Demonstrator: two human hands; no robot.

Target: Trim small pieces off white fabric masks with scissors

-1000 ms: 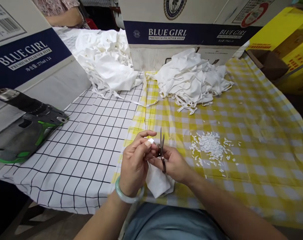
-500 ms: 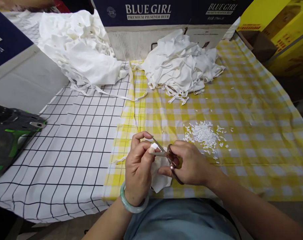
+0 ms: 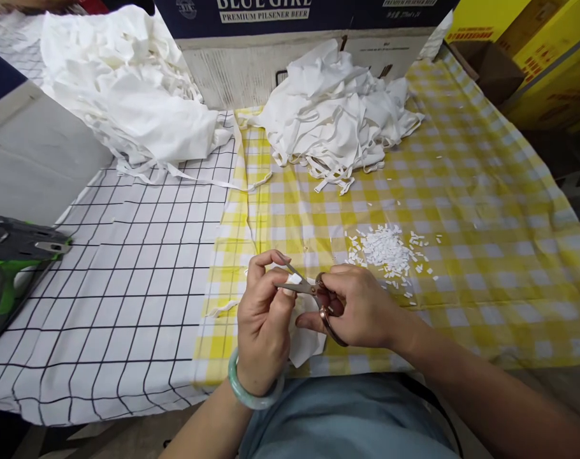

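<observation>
My left hand (image 3: 264,322), with a green bangle at its wrist, pinches a white fabric strap whose folded end (image 3: 294,278) sticks up at the fingertips. White cloth (image 3: 305,343) hangs below, partly hidden by the hand. My right hand (image 3: 361,309) has its fingers through the bronze-coloured handles of a pair of scissors (image 3: 310,288). The blades are parted and lie about the strap's end, close to my left thumb and forefinger; whether they touch the strap I cannot tell. Beyond my right hand lies a heap of small white clippings (image 3: 388,252).
Two piles of white strapped cloth, the left pile (image 3: 141,108) and the right pile (image 3: 338,118), lie before a beer carton (image 3: 242,70). A black-and-green tool (image 3: 17,255) sits at far left. Yellow boxes (image 3: 552,70) stand at right. Checked cloth (image 3: 491,274) covers the table.
The scissor blades have come slightly closer together at the strap's end. The surroundings have shifted left and a little upward in view. Both hands keep their holds.
</observation>
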